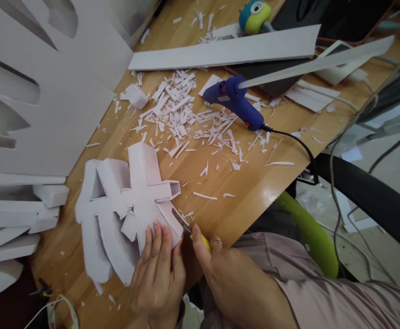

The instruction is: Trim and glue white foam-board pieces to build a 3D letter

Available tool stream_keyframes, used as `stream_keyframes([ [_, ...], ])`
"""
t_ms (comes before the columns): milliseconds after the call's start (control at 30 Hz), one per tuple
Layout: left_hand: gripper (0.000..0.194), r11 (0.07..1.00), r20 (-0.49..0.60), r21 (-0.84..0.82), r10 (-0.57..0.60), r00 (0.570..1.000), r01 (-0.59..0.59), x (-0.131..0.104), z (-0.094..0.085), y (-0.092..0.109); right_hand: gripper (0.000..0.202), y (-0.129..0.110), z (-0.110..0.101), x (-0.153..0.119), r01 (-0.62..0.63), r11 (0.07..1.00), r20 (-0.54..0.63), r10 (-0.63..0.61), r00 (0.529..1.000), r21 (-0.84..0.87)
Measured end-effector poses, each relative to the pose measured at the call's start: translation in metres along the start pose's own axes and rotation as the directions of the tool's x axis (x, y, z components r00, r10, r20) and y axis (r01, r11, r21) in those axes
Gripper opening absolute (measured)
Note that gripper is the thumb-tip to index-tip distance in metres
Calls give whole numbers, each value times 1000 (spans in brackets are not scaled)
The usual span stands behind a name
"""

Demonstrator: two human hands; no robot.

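My right grip [232,269] is clamped on a yellow cutter [205,242], blade [182,220] at the edge of a white shape [147,195] — my left grip [157,276], fingers extended, presses on top.

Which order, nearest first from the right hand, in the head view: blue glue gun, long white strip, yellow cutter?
1. Yellow cutter: in the right hand.
2. Blue glue gun: farther up the picture.
3. Long white strip: past the glue gun, nearer the top edge.

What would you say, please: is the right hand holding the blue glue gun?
No, the right hand holds a yellow-handled cutter, while the blue glue gun rests on the table.
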State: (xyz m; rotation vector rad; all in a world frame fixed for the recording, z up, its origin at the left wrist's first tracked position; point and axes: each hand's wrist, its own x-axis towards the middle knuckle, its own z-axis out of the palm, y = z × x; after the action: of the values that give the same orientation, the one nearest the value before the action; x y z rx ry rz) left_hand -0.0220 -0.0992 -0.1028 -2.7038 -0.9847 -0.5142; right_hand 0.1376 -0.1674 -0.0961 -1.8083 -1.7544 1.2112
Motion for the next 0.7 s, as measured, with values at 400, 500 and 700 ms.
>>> stream_keyframes([
  [400,70,1000,26,-21,10,1000,-9,-1,-3,0,77,-2,-14,2,19,991,168,3,986,-131],
  [500,70,1000,26,-26,9,1000,-8,-1,-3,0,77,-3,-13,3,25,990,147,-4,989,-138],
  [700,66,999,-3,-29,-15,1000,15,0,-2,1,81,0,-3,4,41,972,92,-20,996,-231],
])
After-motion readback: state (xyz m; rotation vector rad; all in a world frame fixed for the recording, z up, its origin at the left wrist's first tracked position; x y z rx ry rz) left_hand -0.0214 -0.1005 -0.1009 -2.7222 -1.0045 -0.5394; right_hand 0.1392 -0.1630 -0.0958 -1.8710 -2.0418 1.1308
